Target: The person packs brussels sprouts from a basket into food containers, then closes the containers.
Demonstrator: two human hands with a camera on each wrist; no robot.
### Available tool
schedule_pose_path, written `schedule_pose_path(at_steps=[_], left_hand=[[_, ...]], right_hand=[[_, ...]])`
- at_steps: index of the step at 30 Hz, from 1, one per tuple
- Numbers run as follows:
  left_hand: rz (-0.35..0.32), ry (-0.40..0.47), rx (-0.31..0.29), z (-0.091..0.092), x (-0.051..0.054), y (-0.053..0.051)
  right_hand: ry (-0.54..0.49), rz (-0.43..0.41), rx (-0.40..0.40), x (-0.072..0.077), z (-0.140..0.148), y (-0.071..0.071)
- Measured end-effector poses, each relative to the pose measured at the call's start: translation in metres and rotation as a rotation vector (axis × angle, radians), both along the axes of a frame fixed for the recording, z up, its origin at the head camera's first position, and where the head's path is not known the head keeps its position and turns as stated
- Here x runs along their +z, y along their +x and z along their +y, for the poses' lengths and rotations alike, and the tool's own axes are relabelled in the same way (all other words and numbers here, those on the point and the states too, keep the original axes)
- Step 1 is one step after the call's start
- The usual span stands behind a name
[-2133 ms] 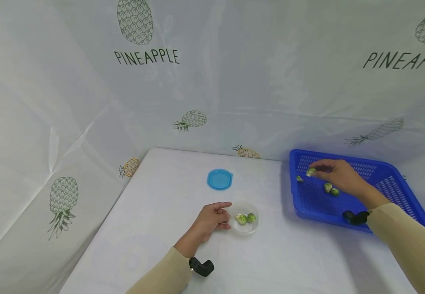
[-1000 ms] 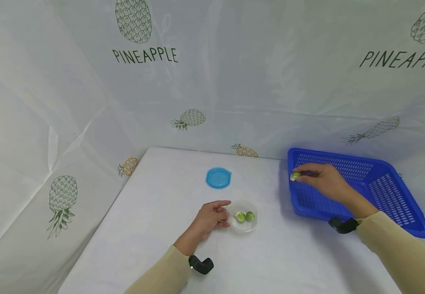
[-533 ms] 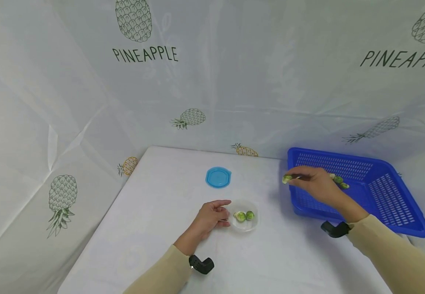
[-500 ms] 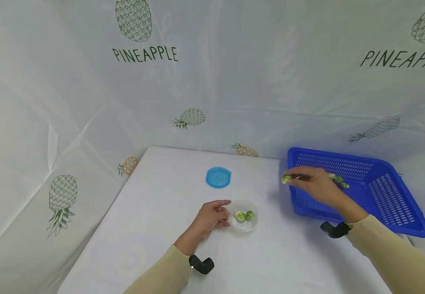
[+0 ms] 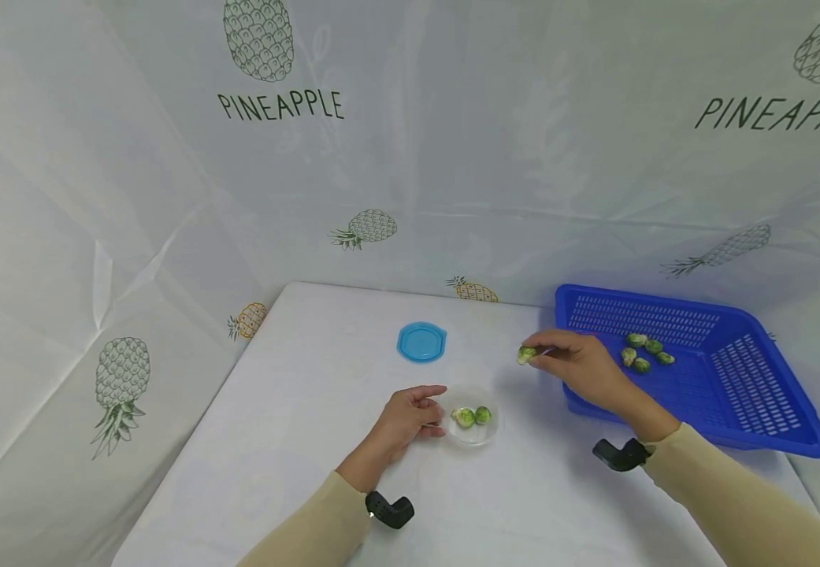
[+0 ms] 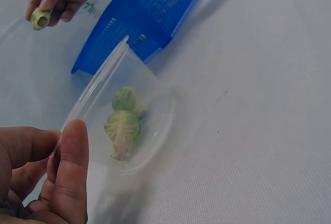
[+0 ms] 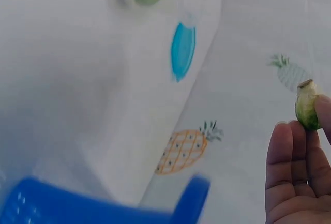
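A Brussels sprout [image 5: 526,355] is pinched between the thumb and fingertips of my right hand [image 5: 583,370], above the table just left of the basket. In the right wrist view the held sprout [image 7: 307,105] shows its cut stem end. My left hand [image 5: 404,421] holds the rim of a clear plastic container [image 6: 155,141], thumb on one side and fingers on the other. Two sprouts [image 5: 463,417] lie side by side inside that container. Several more sprouts [image 5: 640,365] sit in the blue basket [image 5: 736,394] on the right.
A light blue lid [image 5: 421,342] lies flat on the white-covered table [image 5: 310,370], behind the container. A pineapple-print sheet [image 5: 452,142] hangs behind the table and along its left side. The basket's raised wall stands beside my right forearm.
My right hand has carried the sprout leftward out of the basket, over its left wall, toward the container. Sprouts in the basket have come into view. My left hand stays put.
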State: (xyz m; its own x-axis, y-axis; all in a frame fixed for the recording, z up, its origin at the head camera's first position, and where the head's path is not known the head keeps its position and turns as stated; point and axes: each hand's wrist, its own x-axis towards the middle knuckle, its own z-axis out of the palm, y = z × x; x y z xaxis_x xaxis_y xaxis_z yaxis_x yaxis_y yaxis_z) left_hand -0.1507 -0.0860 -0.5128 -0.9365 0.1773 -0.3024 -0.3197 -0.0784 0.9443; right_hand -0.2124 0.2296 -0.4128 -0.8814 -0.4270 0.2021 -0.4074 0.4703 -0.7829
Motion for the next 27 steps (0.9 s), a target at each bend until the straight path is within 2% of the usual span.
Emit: schedule_pose_path(at_steps=[11,19,27], left_hand=[[-0.005,-0.006,0.003,0.001,-0.001,-0.001],[-0.006,0.0,0.003,0.001,-0.002,-0.001],[0.01,0.012,-0.005,0.0,-0.001,-0.001]], right_hand=[[-0.13,0.02,0.069,-0.024,-0.029,0.009],[-0.131,0.032,0.056,-0.047,-0.047,0.019],[-0.087,0.056,0.042,-0.068,-0.064,0.029]])
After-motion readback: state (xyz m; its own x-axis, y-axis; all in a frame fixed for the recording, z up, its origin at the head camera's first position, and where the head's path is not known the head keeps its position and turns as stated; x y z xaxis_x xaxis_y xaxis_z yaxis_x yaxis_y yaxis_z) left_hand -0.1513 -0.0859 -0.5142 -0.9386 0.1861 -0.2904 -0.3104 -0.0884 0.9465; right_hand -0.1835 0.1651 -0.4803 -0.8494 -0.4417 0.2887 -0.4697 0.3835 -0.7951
